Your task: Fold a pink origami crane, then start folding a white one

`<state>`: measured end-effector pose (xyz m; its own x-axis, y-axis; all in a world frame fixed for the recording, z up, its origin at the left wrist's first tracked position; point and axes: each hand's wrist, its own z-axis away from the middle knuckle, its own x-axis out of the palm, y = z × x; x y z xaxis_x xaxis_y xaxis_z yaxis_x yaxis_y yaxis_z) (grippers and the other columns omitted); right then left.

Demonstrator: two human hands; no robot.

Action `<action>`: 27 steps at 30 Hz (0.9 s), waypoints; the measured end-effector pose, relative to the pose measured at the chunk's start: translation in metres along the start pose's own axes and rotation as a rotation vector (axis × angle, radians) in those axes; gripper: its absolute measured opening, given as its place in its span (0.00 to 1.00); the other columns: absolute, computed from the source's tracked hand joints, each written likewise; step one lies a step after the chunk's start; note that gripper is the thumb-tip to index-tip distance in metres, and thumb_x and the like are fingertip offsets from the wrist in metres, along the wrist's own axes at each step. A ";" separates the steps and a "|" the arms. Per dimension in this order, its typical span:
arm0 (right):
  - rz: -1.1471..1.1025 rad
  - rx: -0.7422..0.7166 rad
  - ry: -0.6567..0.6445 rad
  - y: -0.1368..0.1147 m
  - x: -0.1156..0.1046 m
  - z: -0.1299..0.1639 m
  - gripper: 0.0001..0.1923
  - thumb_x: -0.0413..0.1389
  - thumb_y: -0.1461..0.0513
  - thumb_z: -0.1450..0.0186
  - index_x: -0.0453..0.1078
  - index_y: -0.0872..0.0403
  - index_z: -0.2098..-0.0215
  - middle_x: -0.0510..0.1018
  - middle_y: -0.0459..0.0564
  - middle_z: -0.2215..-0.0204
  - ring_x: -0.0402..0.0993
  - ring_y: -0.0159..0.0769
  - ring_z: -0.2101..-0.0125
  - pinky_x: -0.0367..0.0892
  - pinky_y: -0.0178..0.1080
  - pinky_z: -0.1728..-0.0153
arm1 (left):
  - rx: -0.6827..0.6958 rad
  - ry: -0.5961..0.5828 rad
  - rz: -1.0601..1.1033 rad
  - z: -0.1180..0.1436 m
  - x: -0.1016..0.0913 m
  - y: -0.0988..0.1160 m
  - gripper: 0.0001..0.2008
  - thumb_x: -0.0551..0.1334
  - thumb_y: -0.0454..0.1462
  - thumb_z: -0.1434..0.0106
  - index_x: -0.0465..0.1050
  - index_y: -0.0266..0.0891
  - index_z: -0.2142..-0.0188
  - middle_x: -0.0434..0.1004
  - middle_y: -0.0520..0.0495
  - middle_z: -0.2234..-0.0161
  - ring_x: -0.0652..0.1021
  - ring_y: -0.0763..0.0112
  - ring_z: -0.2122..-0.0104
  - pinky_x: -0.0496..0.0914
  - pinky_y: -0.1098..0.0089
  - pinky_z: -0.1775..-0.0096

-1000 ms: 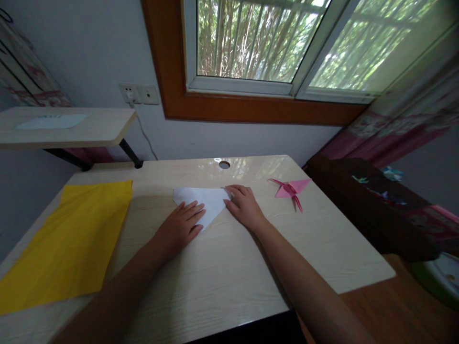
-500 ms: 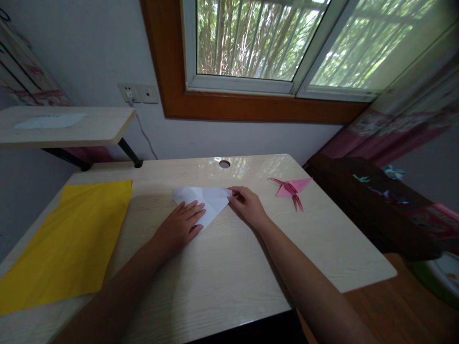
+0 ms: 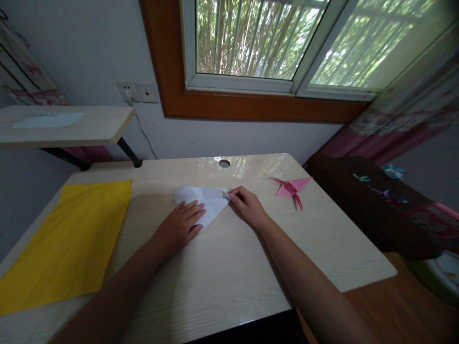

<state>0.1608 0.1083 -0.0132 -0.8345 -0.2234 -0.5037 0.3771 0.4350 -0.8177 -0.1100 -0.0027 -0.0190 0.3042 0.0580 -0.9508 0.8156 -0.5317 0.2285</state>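
A folded sheet of white paper [image 3: 214,204], roughly a triangle with its point toward me, lies on the pale wooden desk. My left hand [image 3: 182,222] rests flat across its left part, fingers stretched out and slightly spread. At the paper's upper right corner, my right hand [image 3: 247,203] pinches the edge between thumb and fingers. A flap there is lifted a little along the top edge. To the right of that hand lies a pink folded-paper figure [image 3: 292,188] with thin pointed ends.
A large yellow sheet [image 3: 77,239] covers the desk's left side. A raised shelf [image 3: 103,125] with a paper on it stands at the back left. The desk [image 3: 229,272] has a round cable hole [image 3: 224,163] near the wall. A black object [image 3: 254,330] shows at the front edge.
The paper's right corner has been lifted and turned slightly inward by my right hand, so a folded edge now shows along the top. My left hand has stayed in place.
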 end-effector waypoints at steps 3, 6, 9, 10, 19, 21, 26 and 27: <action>-0.040 0.010 -0.015 0.001 0.001 -0.001 0.12 0.57 0.52 0.32 0.71 0.52 0.63 0.78 0.47 0.68 0.72 0.35 0.69 0.67 0.37 0.66 | -0.003 -0.007 0.006 0.000 0.000 0.000 0.24 0.53 0.42 0.27 0.63 0.43 0.34 0.62 0.44 0.32 0.61 0.58 0.32 0.54 0.49 0.33; -0.051 0.019 -0.021 0.002 0.001 -0.001 0.12 0.59 0.52 0.34 0.72 0.52 0.60 0.77 0.45 0.70 0.71 0.34 0.72 0.66 0.36 0.68 | -0.004 -0.014 0.008 0.000 -0.001 0.001 0.23 0.53 0.43 0.27 0.63 0.43 0.34 0.62 0.45 0.32 0.61 0.59 0.32 0.54 0.49 0.33; -0.055 0.015 -0.030 0.003 0.001 0.000 0.12 0.61 0.52 0.35 0.71 0.52 0.60 0.74 0.43 0.73 0.68 0.32 0.74 0.63 0.35 0.71 | -0.003 -0.026 0.012 -0.001 -0.002 0.002 0.23 0.53 0.43 0.27 0.63 0.44 0.35 0.62 0.45 0.32 0.61 0.59 0.32 0.54 0.50 0.33; -0.051 0.012 -0.032 0.003 0.001 0.000 0.12 0.61 0.53 0.35 0.71 0.52 0.60 0.73 0.42 0.74 0.68 0.32 0.74 0.63 0.35 0.71 | 0.000 -0.031 0.013 -0.001 -0.003 0.002 0.23 0.53 0.43 0.27 0.63 0.44 0.35 0.62 0.45 0.32 0.62 0.59 0.32 0.54 0.50 0.33; -0.031 -0.006 -0.008 0.008 0.002 0.000 0.11 0.61 0.54 0.35 0.72 0.52 0.59 0.77 0.45 0.69 0.72 0.34 0.70 0.67 0.37 0.67 | 0.054 -0.009 0.058 0.000 -0.008 0.005 0.19 0.56 0.41 0.28 0.70 0.44 0.40 0.69 0.45 0.36 0.67 0.58 0.35 0.57 0.49 0.34; -0.046 -0.011 -0.002 0.009 0.003 -0.001 0.13 0.61 0.55 0.36 0.72 0.52 0.55 0.77 0.46 0.67 0.73 0.34 0.69 0.68 0.37 0.65 | 0.049 0.030 0.075 -0.001 -0.009 0.005 0.18 0.57 0.40 0.29 0.72 0.45 0.42 0.72 0.46 0.38 0.69 0.58 0.37 0.60 0.50 0.36; -0.034 -0.015 -0.011 0.008 0.003 -0.001 0.14 0.60 0.55 0.35 0.74 0.51 0.53 0.78 0.46 0.67 0.73 0.34 0.69 0.68 0.37 0.65 | -0.130 0.265 0.082 -0.003 -0.011 -0.001 0.11 0.60 0.40 0.31 0.75 0.44 0.51 0.78 0.44 0.51 0.75 0.58 0.50 0.69 0.53 0.45; -0.024 -0.017 -0.011 0.008 0.003 -0.001 0.13 0.60 0.55 0.35 0.74 0.51 0.54 0.78 0.46 0.67 0.73 0.34 0.69 0.68 0.37 0.65 | -0.192 0.321 0.075 -0.003 -0.012 -0.003 0.09 0.61 0.40 0.32 0.75 0.43 0.54 0.77 0.44 0.54 0.75 0.58 0.52 0.69 0.53 0.46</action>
<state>0.1610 0.1122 -0.0206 -0.8384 -0.2438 -0.4875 0.3504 0.4441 -0.8246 -0.1148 0.0009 -0.0076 0.4804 0.3028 -0.8231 0.8533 -0.3783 0.3588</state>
